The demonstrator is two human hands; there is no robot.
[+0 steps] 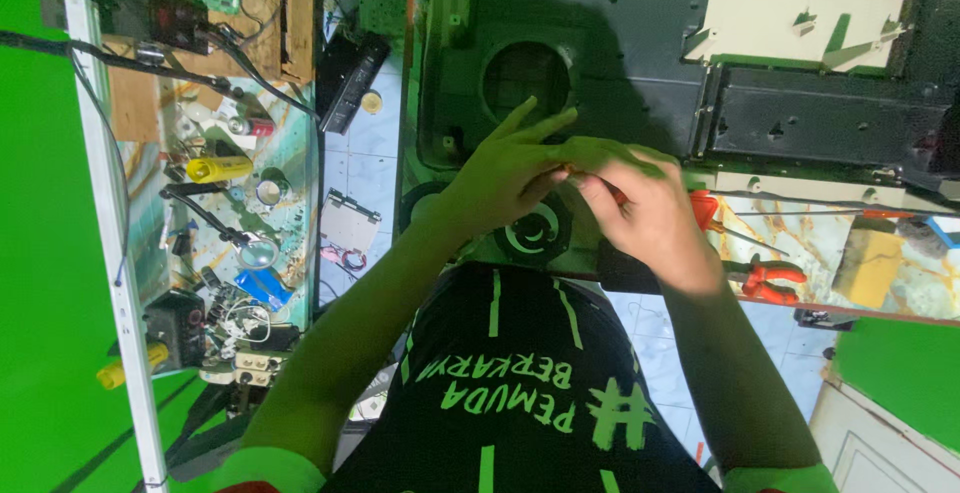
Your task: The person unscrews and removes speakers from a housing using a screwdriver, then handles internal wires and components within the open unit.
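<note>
The grip of both hands closes on one small piece [572,167], held where the fingertips meet; it is too small and too hidden to tell what it is. The left hand [505,173] pinches it with thumb and bent fingers while the forefinger and middle finger stick out straight. The right hand [650,208] is curled tight about its side of the piece, knuckles up, and touches the left hand at the fingertips.

The hands hover above a large dark panel [620,43] that lies flat and has a round opening [525,78] just beyond the left hand. A round black ringed part [532,235] shows below the hands, at the panel's near edge.

To the right, on a marbled desk [830,228], lie red-handled pliers [768,279] near the right wrist and a yellow block [868,265] further off. To the left stands a second desk, crowded with wires and small parts, with a yellow cylinder [218,168] and a blue packet [266,288]; a long white strip [110,253] runs along its outer side
</note>
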